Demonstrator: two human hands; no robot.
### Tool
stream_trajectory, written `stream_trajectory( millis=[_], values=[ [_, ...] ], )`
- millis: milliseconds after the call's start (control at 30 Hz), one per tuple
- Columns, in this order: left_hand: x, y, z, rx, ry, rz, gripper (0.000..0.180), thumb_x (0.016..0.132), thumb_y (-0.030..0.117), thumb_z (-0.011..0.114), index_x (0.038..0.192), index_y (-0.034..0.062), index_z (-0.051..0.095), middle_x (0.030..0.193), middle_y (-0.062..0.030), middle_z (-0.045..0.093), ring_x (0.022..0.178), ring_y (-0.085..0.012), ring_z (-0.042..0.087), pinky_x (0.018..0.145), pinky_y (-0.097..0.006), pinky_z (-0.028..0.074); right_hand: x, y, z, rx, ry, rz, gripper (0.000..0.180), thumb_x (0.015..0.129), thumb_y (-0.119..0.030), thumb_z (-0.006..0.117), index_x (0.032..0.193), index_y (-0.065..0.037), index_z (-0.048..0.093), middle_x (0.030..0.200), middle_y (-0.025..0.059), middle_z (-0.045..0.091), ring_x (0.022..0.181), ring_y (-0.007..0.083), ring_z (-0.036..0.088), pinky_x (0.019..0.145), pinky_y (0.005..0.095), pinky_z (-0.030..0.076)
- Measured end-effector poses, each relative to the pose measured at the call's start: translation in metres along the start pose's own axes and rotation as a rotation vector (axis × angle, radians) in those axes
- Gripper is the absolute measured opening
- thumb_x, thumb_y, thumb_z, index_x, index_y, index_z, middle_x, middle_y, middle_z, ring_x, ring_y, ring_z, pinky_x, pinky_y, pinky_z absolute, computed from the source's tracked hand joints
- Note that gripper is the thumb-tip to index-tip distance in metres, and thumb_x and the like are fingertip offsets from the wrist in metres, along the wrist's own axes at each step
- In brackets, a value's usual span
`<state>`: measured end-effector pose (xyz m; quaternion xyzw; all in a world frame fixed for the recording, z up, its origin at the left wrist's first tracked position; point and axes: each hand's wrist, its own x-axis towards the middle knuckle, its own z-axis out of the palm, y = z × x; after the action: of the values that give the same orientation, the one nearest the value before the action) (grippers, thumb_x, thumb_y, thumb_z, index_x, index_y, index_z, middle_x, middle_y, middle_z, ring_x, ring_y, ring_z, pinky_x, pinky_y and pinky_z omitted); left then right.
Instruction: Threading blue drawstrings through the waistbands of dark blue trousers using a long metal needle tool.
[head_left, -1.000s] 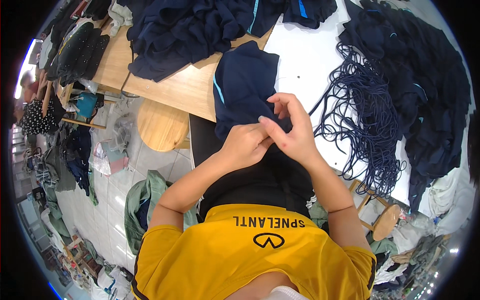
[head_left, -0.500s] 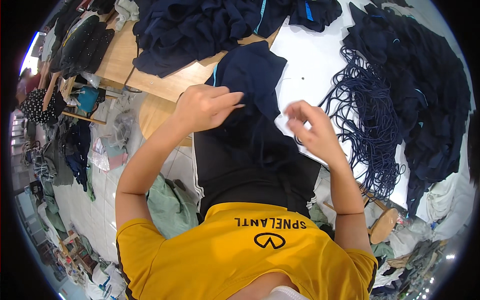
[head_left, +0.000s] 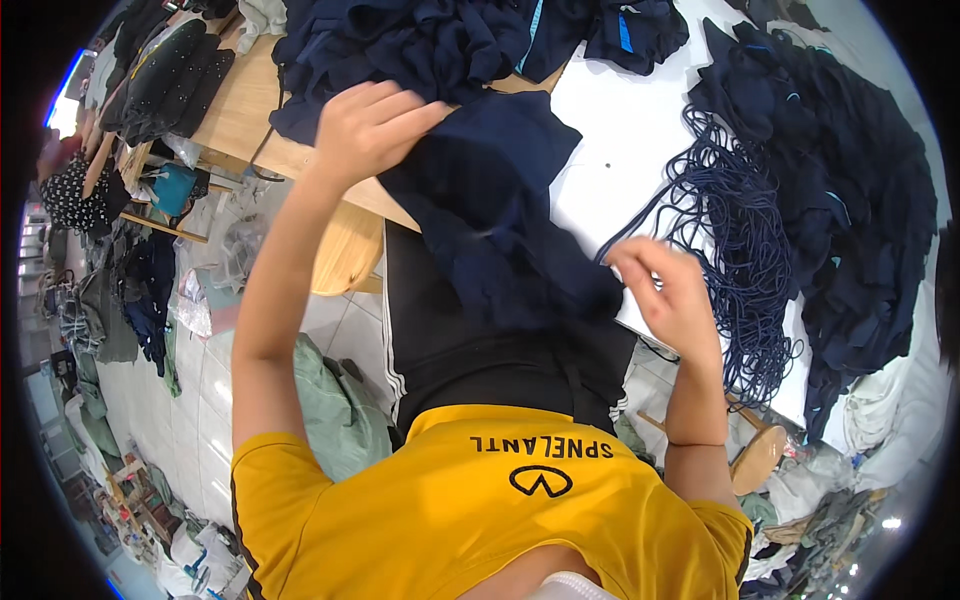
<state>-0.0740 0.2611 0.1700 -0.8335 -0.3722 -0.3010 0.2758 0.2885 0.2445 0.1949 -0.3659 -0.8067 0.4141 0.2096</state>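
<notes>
A navy fabric garment piece [head_left: 510, 150] drapes from the table edge over my lap, its lower part blurred. At its upper left edge my left hand [head_left: 370, 130] is closed, fingertips against the cloth. My right hand [head_left: 665, 290] is closed in a pinch near the piece's lower right edge, at the end of a navy cord [head_left: 632, 228] that leads back to the bundle. The fingers partly hide what they grip. Right of it, a tangled bundle of navy cords [head_left: 735, 230] hangs over the white table edge.
Heaped navy garments [head_left: 400, 50] cover the far wooden table [head_left: 230, 115]. More navy cloth [head_left: 850, 200] is piled on the white tabletop [head_left: 605, 120] at right. A wooden stool [head_left: 345, 250] stands left of my lap; green cloth [head_left: 340, 410] lies by my left side.
My left hand has moved up and to the left, stretching the navy cloth. My right hand has moved slightly down and right, and a cord now runs to its fingertips.
</notes>
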Motion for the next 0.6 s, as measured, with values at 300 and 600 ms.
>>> stream_trajectory(
  millis=[300, 600],
  values=[
    [0.088, 0.087, 0.045, -0.193, 0.336, -0.278, 0.018, 0.067, 0.018, 0.077, 0.082, 0.0146, 0.067, 0.084, 0.0035, 0.061, 0.079, -0.0177, 0.057, 0.07, -0.029, 0.042, 0.046, -0.007, -0.013, 0.114, 0.545, -0.121, 0.011, 0.084, -0.001, 0.066, 0.095, 0.003, 0.069, 0.086, 0.0055, 0.07, 0.08, 0.0077, 0.061, 0.075, 0.0205, 0.047],
    [0.02, 0.11, 0.051, -1.56, -0.604, -0.959, 0.021, 0.083, 0.019, 0.072, 0.09, -0.0005, 0.067, 0.076, 0.0008, 0.065, 0.073, -0.0025, 0.052, 0.063, -0.022, 0.043, 0.022, -0.001, -0.06, -0.103, 0.493, 0.011, 0.014, 0.084, -0.007, 0.068, 0.077, 0.002, 0.06, 0.065, -0.0025, 0.055, 0.064, 0.0034, 0.047, 0.059, 0.0183, 0.037]
  ],
)
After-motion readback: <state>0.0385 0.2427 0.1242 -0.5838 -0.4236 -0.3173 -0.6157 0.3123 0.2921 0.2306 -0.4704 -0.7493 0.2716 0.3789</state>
